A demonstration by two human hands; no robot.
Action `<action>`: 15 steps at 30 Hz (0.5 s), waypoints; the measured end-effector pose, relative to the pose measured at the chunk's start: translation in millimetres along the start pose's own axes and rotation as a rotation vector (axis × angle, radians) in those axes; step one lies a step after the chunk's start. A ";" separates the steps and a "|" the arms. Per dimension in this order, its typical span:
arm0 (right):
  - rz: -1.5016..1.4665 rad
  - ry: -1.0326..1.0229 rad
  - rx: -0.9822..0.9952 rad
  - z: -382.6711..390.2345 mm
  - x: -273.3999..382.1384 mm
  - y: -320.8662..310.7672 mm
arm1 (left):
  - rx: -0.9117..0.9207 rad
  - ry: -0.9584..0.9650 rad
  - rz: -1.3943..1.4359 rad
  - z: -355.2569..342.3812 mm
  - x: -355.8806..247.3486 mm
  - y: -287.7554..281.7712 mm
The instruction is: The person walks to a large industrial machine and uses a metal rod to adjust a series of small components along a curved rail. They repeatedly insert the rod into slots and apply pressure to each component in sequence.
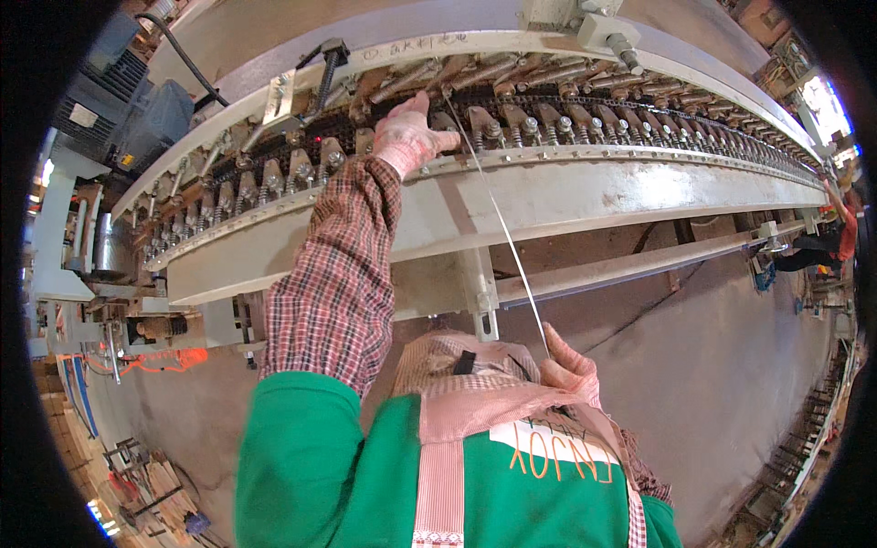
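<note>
My left hand (408, 133), in a pale pinkish glove, reaches up to the long curved machine bed (548, 187). Its thumb stands apart from the fingers, and nothing shows in its grasp. It is at the row of metal clamps with springs (516, 123), just left of a thin white strip (501, 224). From among the clamps the strip runs slanting down towards me. Its lower end meets my right hand (571, 373), gloved too and close in front of my chest, with the fingers closed on it. Part of that hand is hidden behind the pink apron cloth (512, 408).
Grey motors (155, 123) stand at the far left. A metal bracket with a dark bolt (324, 78) rises behind the clamps. Beyond the right end, a person in red (848, 228) works. Wooden pieces (160, 489) lie at lower left, near an orange hose (174, 360).
</note>
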State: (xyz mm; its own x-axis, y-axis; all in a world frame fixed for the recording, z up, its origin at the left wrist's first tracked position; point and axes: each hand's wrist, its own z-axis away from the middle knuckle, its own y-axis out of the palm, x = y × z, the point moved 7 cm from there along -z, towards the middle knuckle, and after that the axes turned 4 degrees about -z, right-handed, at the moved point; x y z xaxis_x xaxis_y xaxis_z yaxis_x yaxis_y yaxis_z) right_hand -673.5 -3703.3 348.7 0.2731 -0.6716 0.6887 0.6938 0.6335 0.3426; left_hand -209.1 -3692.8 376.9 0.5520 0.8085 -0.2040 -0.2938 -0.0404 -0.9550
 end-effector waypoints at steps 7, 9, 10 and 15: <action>0.151 -0.002 -0.049 16.2 23.1 -1.2 | -0.002 -0.030 -0.018 0.6 -2.3 -3.1; 0.204 -0.013 -0.086 19.8 29.4 -4.5 | -0.002 -0.031 -0.021 0.6 -4.0 -4.0; 0.219 -0.016 -0.097 20.6 30.8 -5.3 | 0.000 -0.031 -0.027 1.1 -4.2 -3.6; 0.219 -0.008 -0.080 19.7 29.6 -6.7 | 0.016 -0.046 -0.029 5.1 -0.6 -2.9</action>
State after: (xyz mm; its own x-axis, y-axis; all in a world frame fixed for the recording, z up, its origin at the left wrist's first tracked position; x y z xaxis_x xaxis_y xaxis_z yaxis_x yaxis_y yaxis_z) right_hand -683.1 -3719.9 379.4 0.4184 -0.5181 0.7461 0.6690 0.7313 0.1327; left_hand -212.6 -3690.1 380.8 0.5238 0.8355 -0.1659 -0.2906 -0.0078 -0.9568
